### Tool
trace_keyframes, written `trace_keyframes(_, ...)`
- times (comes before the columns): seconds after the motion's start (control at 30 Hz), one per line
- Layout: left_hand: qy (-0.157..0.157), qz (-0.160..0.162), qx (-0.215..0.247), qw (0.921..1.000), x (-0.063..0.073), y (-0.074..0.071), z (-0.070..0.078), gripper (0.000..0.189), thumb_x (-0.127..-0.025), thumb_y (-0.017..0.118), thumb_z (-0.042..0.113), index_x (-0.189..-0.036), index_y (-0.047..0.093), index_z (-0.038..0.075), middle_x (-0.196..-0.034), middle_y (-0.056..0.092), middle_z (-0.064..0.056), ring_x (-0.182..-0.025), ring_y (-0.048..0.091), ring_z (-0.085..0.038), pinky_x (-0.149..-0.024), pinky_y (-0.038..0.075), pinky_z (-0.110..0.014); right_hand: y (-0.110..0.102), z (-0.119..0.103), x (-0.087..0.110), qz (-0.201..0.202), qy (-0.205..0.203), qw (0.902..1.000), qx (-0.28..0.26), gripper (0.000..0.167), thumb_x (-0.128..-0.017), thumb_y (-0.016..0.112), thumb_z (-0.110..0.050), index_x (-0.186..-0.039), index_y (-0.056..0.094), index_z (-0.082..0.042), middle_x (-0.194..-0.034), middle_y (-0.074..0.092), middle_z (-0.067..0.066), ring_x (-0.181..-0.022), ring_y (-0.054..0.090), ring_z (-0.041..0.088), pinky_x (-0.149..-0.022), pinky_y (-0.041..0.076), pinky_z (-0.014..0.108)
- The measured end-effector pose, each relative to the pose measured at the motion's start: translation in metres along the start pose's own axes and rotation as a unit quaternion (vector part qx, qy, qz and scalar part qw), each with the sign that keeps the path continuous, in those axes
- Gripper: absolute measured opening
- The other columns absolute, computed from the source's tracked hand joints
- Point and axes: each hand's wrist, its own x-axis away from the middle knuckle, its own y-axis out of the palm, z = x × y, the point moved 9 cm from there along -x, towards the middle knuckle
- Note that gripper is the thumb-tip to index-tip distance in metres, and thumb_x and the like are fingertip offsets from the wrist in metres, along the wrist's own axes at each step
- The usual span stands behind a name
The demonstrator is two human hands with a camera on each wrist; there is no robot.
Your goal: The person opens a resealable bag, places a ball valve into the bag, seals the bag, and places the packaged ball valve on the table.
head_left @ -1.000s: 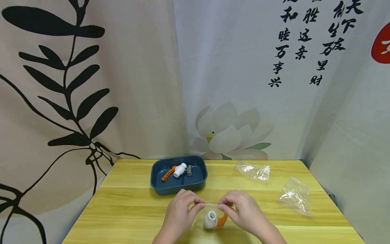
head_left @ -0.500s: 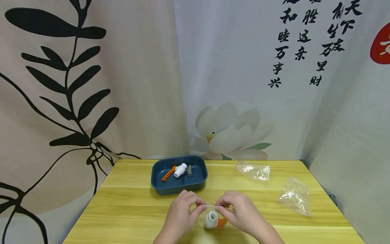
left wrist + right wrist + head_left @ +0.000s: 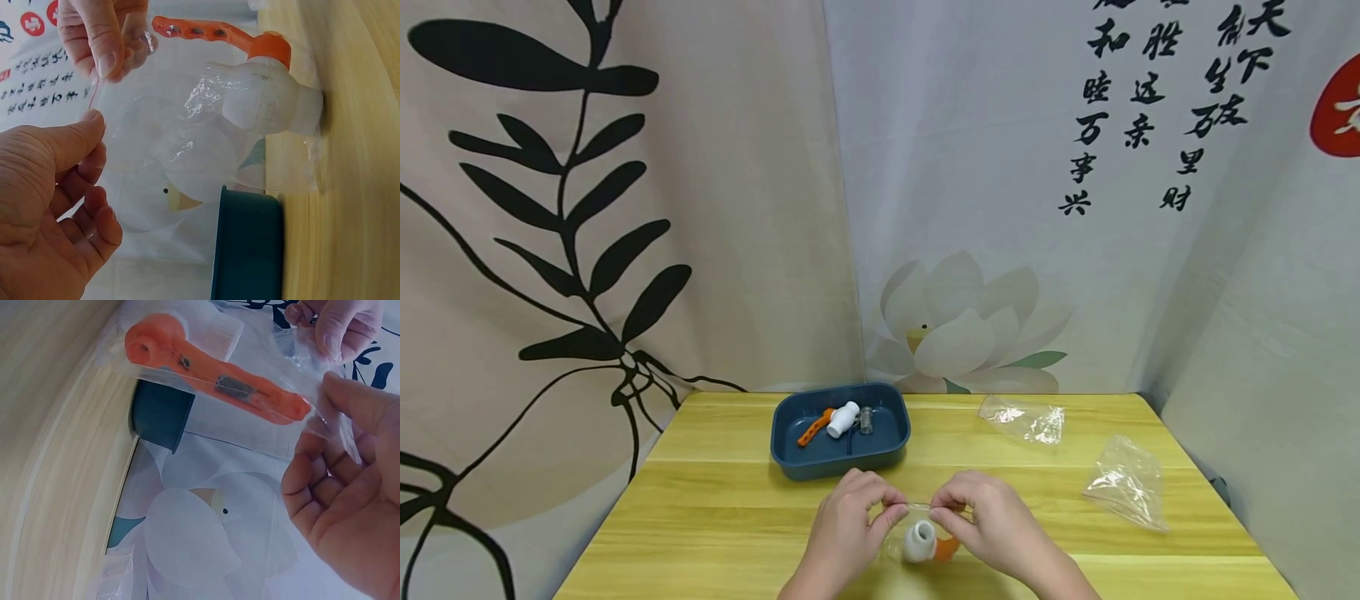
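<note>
A white plastic ball valve [image 3: 919,541] with an orange lever handle [image 3: 219,381] sits inside a clear zip-lock bag [image 3: 187,119] near the table's front. My left hand [image 3: 856,523] pinches the bag's top edge between thumb and forefinger, its other fingers curled loosely below. Close by on the right, my right hand [image 3: 992,518] pinches the same edge. A thin red line runs along the bag's mouth between the two thumbs in the left wrist view. The valve hangs low in the bag, at the wooden table surface, with its handle partly behind my right hand in the head view.
Behind my hands stands a dark blue tray [image 3: 790,464] holding another white valve [image 3: 843,419] with an orange handle and a small greyish cylinder [image 3: 866,420]. Two crumpled clear bags [image 3: 1024,419] lie at the right of the wooden table [image 3: 700,517]. A printed curtain hangs behind.
My right hand has shifted slightly left, towards my left hand. The bag's mouth, a rounded gap a second ago, now shows as a narrow flat line. The tray has not moved.
</note>
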Motion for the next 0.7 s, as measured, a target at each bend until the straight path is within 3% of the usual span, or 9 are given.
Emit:
trace_keyframes(0.3,-0.003,-0.002,0.006,1.0000,0.0002,0.0000,-0.0002,0.008,-0.095,0.082,0.027,-0.091,0.078,0.032,-0.091,0.069,0.021,-0.088,0.052,-0.002,-0.069,0.044,-0.019,-0.0014,-0.0033,0.0004,0.012,-0.023,0.9996,0.007,0.016,-0.094,0.082,-0.014,-0.088,0.074,-0.027,-0.088,0.071,-0.018,-0.082,0.059,-0.007,-0.071,0.055,0.018)
trace_keyframes(0.57,-0.003,-0.002,0.005,1.0000,-0.0005,-0.0002,0.0009,0.007,-0.095,0.082,0.027,-0.091,0.078,0.031,-0.092,0.070,0.020,-0.088,0.053,-0.002,-0.070,0.045,-0.019,0.0022,-0.0010,-0.0017,-0.001,0.001,1.0000,-0.005,0.012,-0.098,0.080,-0.020,-0.090,0.075,-0.028,-0.091,0.073,-0.017,-0.084,0.062,-0.006,-0.073,0.058,0.021)
trace_keyframes(0.7,0.009,0.002,0.004,0.9999,0.0001,0.0006,0.0036,0.008,-0.095,0.083,0.026,-0.090,0.078,0.030,-0.091,0.070,0.020,-0.088,0.053,-0.001,-0.069,0.045,-0.018,0.0043,-0.0033,-0.0031,0.000,-0.007,0.9999,-0.007,0.013,-0.096,0.081,-0.017,-0.090,0.076,-0.027,-0.090,0.073,-0.017,-0.084,0.062,-0.005,-0.073,0.058,0.021)
